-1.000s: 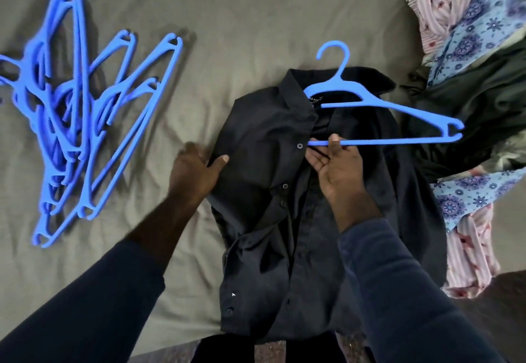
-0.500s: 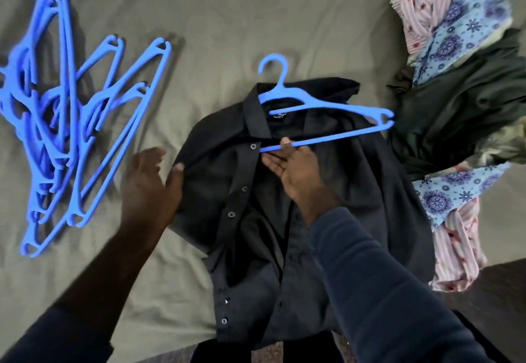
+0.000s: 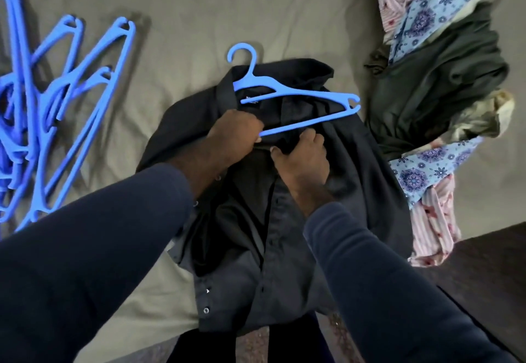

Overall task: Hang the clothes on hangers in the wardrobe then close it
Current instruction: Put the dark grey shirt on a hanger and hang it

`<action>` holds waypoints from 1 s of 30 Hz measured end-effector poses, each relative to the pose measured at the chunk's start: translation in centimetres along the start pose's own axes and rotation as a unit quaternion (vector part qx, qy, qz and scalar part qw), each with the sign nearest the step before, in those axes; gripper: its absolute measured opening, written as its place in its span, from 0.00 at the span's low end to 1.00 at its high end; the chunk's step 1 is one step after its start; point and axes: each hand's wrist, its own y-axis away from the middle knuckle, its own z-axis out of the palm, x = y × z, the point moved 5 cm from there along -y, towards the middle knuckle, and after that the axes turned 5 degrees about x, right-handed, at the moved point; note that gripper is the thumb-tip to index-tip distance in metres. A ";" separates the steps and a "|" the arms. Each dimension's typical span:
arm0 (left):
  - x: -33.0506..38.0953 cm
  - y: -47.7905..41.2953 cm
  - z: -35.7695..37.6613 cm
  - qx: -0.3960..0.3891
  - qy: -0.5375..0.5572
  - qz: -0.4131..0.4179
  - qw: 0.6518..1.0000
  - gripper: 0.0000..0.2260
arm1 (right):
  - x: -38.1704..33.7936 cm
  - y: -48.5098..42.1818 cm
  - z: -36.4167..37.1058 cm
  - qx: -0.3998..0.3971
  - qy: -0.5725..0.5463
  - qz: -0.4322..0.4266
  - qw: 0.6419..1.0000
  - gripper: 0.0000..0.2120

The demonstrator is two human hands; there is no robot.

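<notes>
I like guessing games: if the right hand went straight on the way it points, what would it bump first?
Probably the hanger: its lower bar crosses just beyond the right hand, which grips the shirt. Depth is hard to judge.

A wrinkled grey-green bed sheet [image 3: 227,6] spreads beyond the fingers [image 3: 310,137] and out to both sides of them. Well below and right of the fingers lies a dark brown floor [image 3: 484,263].

hanger [image 3: 296,92] on shirt [image 3: 256,220], spare hangers [image 3: 57,100] left, clothes pile [image 3: 435,83] right
</notes>
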 end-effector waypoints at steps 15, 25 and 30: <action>-0.8 2.6 1.7 -0.013 -0.042 0.025 0.999 0.10 | 11.1 -7.9 -10.4 0.035 -0.552 0.242 0.797 0.07; -1.1 0.4 0.1 0.025 -0.080 -0.014 0.996 0.08 | -0.1 6.8 -4.0 -0.155 -0.193 -0.136 0.959 0.18; -1.9 0.6 -0.1 0.047 -0.087 -0.001 0.995 0.11 | 3.0 7.2 0.9 -0.191 -0.003 -0.088 0.978 0.11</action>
